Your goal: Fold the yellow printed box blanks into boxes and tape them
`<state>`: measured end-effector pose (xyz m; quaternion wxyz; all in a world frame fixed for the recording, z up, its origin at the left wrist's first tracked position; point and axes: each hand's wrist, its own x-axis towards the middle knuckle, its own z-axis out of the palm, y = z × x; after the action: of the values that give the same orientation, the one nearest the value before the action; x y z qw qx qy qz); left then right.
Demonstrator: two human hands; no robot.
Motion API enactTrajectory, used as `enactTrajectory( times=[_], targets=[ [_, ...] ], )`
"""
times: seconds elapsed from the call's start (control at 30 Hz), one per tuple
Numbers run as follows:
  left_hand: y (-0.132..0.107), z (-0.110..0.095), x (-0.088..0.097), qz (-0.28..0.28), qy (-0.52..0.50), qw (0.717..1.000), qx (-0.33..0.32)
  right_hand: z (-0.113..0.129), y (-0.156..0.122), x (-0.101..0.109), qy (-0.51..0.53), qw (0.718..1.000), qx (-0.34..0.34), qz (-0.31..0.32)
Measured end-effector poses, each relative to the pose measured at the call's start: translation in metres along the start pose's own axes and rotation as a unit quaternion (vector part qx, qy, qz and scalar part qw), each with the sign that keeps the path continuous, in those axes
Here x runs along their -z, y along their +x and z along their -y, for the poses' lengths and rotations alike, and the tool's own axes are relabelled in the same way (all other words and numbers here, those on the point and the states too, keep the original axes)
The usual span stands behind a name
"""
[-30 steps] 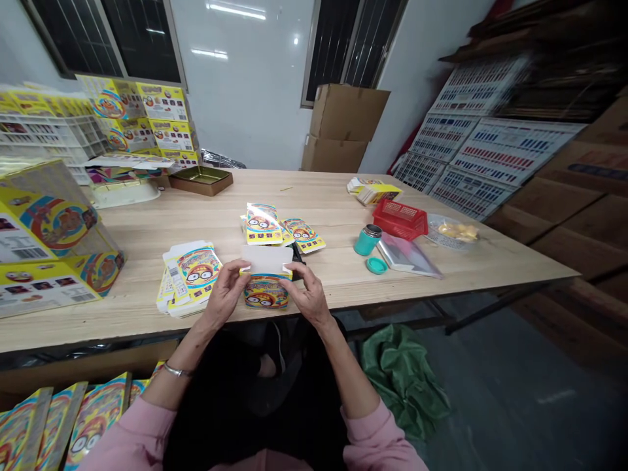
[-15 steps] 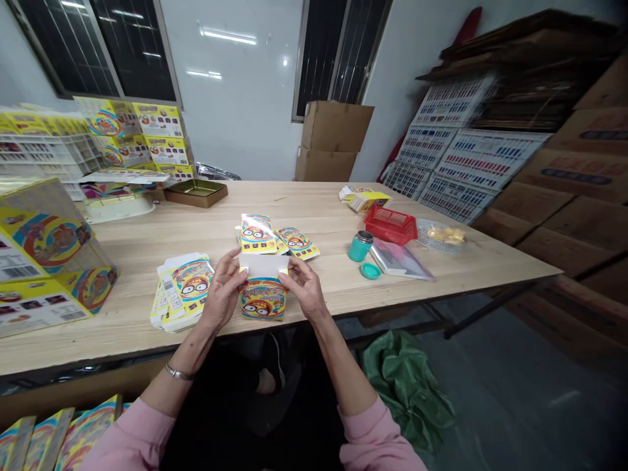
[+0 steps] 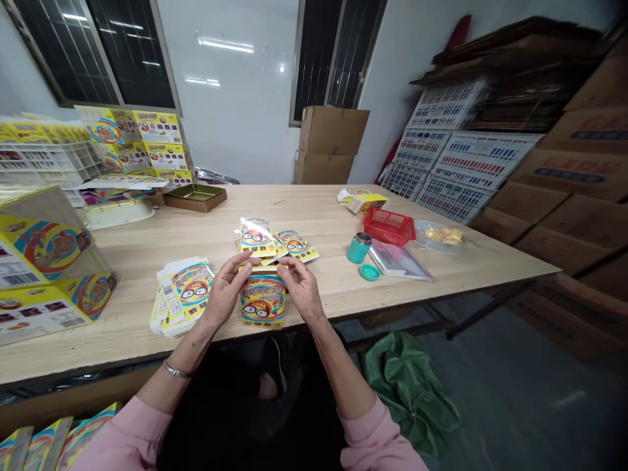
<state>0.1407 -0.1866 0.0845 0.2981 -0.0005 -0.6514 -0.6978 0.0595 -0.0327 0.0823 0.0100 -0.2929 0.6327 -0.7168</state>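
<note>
A small yellow and blue carton [image 3: 263, 302] with a cartoon face in glasses stands at the table's front edge. My left hand [image 3: 226, 289] grips its upper left corner, thumb in front and fingers behind. At the upper right corner, my right hand [image 3: 303, 289] holds it in the same pinch. The top edge lies partly behind my fingertips. Just beyond are several cartons of the same print [image 3: 297, 244], lying overlapped. A stack of flat cartons [image 3: 189, 288] lies to the left of my left hand.
Large yellow display boxes [image 3: 44, 255] stand at the left. To the right are a teal flask [image 3: 360, 248], its lid [image 3: 369, 271], a plastic folder [image 3: 400, 260], a red basket [image 3: 388, 226] and a grey bowl [image 3: 437, 235]. A shallow tin [image 3: 195, 196] sits at the back.
The carton's white top flap stood upright earlier and is now folded down. Both hands have moved slightly together at the top edge, still holding the carton.
</note>
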Motion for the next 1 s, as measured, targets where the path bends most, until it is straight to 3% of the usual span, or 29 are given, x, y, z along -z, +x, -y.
enactTrajectory(
  times=[0.17,0.3,0.43,0.7,0.87,1.0],
  targets=[
    [-0.004,0.006,0.002,0.009,0.066,0.998,0.012,-0.014,-0.004,0.0,0.008,1.0,-0.014,-0.004],
    [-0.002,0.008,0.003,0.001,0.05,0.999,0.019,-0.014,-0.002,0.003,0.012,0.999,0.036,-0.009],
    [0.006,0.005,0.001,0.004,0.064,0.997,-0.05,-0.008,0.008,0.01,-0.025,0.992,0.122,0.004],
    [0.007,0.007,0.013,0.069,0.175,0.973,-0.134,-0.015,0.01,0.016,-0.076,0.972,0.216,0.045],
    [0.007,-0.005,0.027,0.154,0.283,0.942,-0.096,-0.025,0.008,0.019,-0.106,0.963,0.237,0.071],
    [0.009,-0.009,0.035,0.185,0.306,0.929,-0.099,-0.031,0.006,0.024,-0.121,0.958,0.242,0.097]
  ],
)
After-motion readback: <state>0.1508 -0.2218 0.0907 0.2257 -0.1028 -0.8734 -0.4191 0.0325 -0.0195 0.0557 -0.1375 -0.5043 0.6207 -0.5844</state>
